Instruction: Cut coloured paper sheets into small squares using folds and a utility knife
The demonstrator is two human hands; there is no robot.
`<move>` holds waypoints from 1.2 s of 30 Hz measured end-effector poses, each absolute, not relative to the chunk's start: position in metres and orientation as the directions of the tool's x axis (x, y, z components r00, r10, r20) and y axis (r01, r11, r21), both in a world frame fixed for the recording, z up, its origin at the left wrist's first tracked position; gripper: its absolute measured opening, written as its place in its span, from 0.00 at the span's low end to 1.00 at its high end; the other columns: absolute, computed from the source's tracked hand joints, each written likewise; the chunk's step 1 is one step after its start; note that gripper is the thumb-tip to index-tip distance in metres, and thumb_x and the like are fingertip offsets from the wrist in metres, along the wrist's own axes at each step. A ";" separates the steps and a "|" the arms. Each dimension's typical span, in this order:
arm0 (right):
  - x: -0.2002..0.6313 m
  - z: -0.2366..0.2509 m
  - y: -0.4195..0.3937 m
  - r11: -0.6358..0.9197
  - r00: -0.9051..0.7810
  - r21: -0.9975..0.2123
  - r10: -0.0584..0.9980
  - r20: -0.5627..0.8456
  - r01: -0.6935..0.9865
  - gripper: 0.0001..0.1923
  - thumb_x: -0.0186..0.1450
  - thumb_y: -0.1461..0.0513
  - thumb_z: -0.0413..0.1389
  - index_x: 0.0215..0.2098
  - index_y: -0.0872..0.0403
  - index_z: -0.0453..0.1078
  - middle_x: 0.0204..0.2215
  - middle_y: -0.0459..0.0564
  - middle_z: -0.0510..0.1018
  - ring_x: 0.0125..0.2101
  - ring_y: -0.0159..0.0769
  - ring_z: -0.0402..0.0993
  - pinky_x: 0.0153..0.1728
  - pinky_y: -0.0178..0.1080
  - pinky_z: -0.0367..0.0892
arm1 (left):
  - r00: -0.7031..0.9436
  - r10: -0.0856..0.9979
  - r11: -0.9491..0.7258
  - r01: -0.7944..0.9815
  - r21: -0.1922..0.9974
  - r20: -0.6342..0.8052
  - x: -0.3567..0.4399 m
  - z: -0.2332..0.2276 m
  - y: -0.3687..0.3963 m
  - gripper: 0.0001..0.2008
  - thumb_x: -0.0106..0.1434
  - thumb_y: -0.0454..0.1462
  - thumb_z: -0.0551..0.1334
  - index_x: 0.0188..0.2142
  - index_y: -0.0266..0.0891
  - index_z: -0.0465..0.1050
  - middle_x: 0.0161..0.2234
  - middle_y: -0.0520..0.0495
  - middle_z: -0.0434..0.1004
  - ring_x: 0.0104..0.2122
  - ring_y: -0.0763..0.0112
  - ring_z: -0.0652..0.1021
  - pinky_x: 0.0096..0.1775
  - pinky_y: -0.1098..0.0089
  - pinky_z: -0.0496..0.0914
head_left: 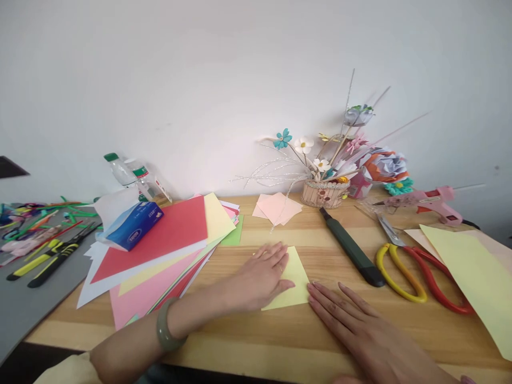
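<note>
"What fills the frame first?"

"A wooden table (248, 341), paper spread from side to side. Along its left edge lies a fan of coloured sheets (172, 240). My left forearm (208, 306) rests close by, and a sideways swing could drag the pile askew."

"And on the right?"

"A large pale yellow sheet (468, 277) at the table's right edge. Inward from it, scissors (394, 237) with one yellow and one red handle, then a dark green cutter (352, 248) slanting toward the back edge. I cannot tell whether its blade is out; a careless reach could meet it."

"Your hands?"

"My right hand (356, 320) lies flat, fingers extended, tips at the near right corner of a yellow paper square (296, 274). My left hand (264, 277) lies on that square, fingers close together, thumb held out. Neither pinches anything."

"Where is the square?"

"Mid-table, nearer the front edge than the peach squares (280, 208) by the back edge. Uneven pressure from my palms could skid or crease it."

"Smallest detail?"

"A green bangle (166, 325) on my left forearm, liable to snag a loose sheet if the arm sweeps low."
</note>
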State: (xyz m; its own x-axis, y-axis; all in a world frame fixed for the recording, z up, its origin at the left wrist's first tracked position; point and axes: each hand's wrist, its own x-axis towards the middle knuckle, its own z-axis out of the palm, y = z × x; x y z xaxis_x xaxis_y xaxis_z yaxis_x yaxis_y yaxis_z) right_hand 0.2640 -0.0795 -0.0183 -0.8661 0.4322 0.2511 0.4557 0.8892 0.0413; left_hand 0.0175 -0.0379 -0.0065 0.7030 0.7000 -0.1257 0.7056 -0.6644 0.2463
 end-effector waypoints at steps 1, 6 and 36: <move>0.264 -0.020 -0.079 0.887 -0.862 0.021 0.442 0.246 0.461 0.45 0.62 0.44 0.49 0.65 0.61 0.38 0.59 0.61 0.59 0.58 0.46 0.55 0.51 0.51 0.64 | 0.721 0.688 -0.685 0.683 0.252 -0.084 0.022 -0.006 -0.039 0.30 0.71 0.47 0.38 0.64 0.27 0.44 0.65 0.35 0.41 0.65 0.63 0.43 0.62 0.59 0.46; 0.264 -0.024 -0.079 0.880 -0.857 -0.017 0.467 0.218 0.475 0.44 0.62 0.44 0.48 0.65 0.60 0.38 0.59 0.59 0.58 0.59 0.45 0.54 0.53 0.50 0.61 | 0.786 0.617 -0.759 0.606 0.238 -0.038 0.039 -0.016 -0.042 0.25 0.73 0.40 0.37 0.63 0.24 0.48 0.64 0.34 0.46 0.64 0.68 0.47 0.62 0.68 0.47; 0.282 -0.011 0.023 0.284 -0.300 0.100 0.921 0.247 0.954 0.18 0.65 0.56 0.53 0.50 0.58 0.65 0.44 0.54 0.71 0.44 0.41 0.69 0.43 0.50 0.66 | 0.747 0.659 -0.700 0.651 0.293 -0.088 0.043 -0.018 -0.035 0.34 0.67 0.54 0.44 0.65 0.38 0.42 0.66 0.35 0.29 0.64 0.58 0.36 0.60 0.47 0.39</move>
